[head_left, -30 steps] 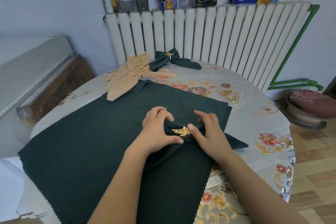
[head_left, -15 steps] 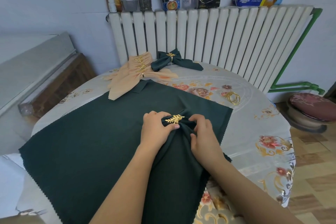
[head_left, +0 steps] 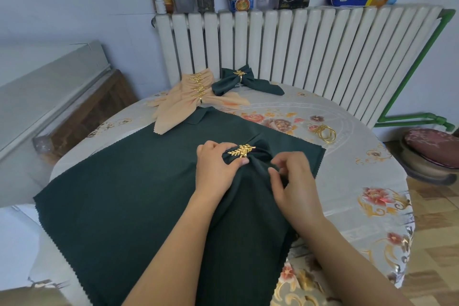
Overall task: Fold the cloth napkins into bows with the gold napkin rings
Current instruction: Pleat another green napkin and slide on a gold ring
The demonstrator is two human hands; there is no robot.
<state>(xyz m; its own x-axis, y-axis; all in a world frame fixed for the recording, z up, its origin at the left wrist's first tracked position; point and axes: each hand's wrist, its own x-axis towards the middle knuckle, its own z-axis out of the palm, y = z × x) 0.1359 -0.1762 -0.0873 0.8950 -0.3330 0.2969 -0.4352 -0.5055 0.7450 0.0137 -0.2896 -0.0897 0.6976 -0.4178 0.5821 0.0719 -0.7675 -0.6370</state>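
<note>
A dark green napkin (head_left: 250, 196) is gathered through a gold leaf napkin ring (head_left: 241, 151) and lies on top of flat dark green cloths (head_left: 119, 181). My left hand (head_left: 215, 169) grips the ring and the bunched cloth beside it, thumb under the ring. My right hand (head_left: 293, 181) pinches the gathered cloth just right of the ring. A finished green bow (head_left: 244, 82) with its own gold ring rests at the table's far edge. Beside it lie several peach napkins (head_left: 193, 99) with gold rings.
Loose gold rings (head_left: 325, 132) lie on the floral tablecloth (head_left: 367, 181) at the right. A white radiator (head_left: 310, 57) stands behind the table, with jars, bottles and packets on top. A cushioned stool (head_left: 432, 149) stands at the right, a cabinet at the left.
The ringed napkin has been turned from sideways to lengthwise and shifted farther from me. My left hand still holds the ring; my right hand has moved down onto the cloth beside it.
</note>
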